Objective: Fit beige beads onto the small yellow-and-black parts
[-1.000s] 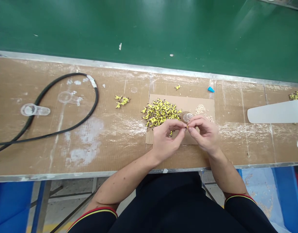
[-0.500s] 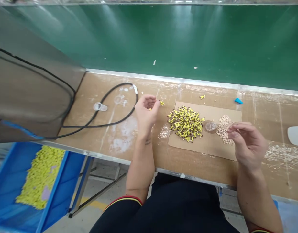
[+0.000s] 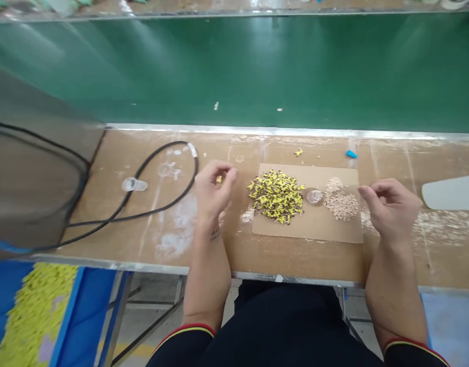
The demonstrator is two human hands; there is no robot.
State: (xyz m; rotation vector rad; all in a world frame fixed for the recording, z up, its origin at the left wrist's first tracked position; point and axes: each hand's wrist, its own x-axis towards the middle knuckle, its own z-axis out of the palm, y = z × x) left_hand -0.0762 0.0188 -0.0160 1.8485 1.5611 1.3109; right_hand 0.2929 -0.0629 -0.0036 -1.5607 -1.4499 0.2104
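Note:
My left hand (image 3: 213, 191) hovers over the bench to the left of a cardboard sheet (image 3: 314, 229), its fingers curled round small yellow pieces. A pile of yellow-and-black parts (image 3: 276, 195) lies on the sheet's left half. A small clear cup (image 3: 314, 196) sits in the middle, and a heap of tiny beige parts (image 3: 341, 201) lies to its right. My right hand (image 3: 390, 206) is at the sheet's right edge, fingers loosely bent and apart, with nothing visible in them.
A black cable (image 3: 142, 188) loops across the bench's left side near a clear plastic piece (image 3: 134, 184). A green conveyor belt (image 3: 257, 71) runs behind. A blue bin of yellow parts (image 3: 35, 311) stands below left. A white object (image 3: 451, 192) lies at the right.
My hands parted from the joined pinch over the cardboard: the left moved left with yellow pieces, the right drew back to the right. The view also shifted left and up.

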